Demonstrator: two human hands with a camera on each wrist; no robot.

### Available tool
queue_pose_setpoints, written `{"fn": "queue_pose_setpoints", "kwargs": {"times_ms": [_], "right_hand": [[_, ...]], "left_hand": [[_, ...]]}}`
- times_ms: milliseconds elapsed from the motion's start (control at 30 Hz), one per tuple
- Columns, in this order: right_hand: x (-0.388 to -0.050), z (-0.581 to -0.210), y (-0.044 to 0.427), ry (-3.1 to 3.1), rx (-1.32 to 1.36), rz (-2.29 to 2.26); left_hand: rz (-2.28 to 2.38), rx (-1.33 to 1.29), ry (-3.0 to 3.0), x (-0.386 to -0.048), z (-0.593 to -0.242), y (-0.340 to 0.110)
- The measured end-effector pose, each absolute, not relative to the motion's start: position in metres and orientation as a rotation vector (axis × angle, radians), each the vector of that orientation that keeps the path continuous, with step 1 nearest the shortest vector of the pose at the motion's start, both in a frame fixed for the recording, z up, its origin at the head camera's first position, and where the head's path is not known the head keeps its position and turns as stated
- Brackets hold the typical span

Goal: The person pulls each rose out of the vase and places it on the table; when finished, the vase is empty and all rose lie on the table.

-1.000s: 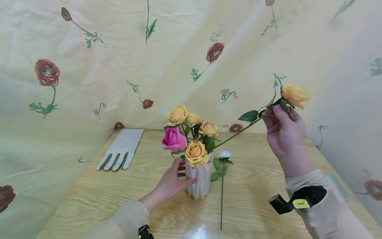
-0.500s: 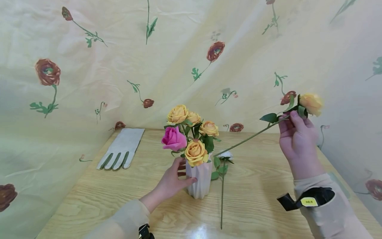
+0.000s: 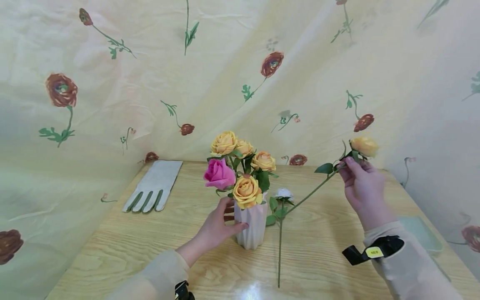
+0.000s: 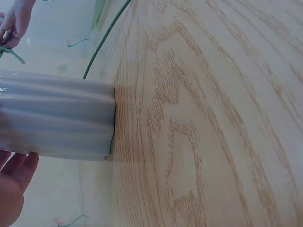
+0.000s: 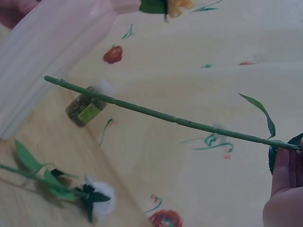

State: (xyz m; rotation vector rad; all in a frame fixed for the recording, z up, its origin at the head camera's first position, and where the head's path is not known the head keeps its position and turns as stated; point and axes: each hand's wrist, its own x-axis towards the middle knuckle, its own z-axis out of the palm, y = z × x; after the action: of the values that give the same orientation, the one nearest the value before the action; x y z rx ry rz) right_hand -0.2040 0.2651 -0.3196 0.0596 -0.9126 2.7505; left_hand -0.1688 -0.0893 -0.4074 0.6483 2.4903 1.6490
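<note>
Here, our right hand pinches a yellow rose, right of the upright vase our left hand grips; we cannot read the yellow label on the wristband.

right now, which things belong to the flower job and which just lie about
In the job:
vase, in the left hand
its flowers
yellow flower, in the right hand
loose white flower, probably

Lying about, it seems:
glove
blurred container
pale green tray

Vase: glossy, ridged | tabletop: grained wood | glove: probably cloth
</note>
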Motion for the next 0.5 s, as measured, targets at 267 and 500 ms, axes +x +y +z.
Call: {"fn": "queue_pose_setpoints", "kwargs": {"times_ms": [267,500], "right_hand": [[-0.206,-0.350,0.257,-1.330,-0.063,2.714],[-0.208,-0.373,0.246,-1.756,-0.087,2.562]], "left_hand": [[1.653,0.640,2.482,-0.168,-0.407,-0.088],[1.647,0.623,2.489,-0.167,-0.406,-0.088]]}}
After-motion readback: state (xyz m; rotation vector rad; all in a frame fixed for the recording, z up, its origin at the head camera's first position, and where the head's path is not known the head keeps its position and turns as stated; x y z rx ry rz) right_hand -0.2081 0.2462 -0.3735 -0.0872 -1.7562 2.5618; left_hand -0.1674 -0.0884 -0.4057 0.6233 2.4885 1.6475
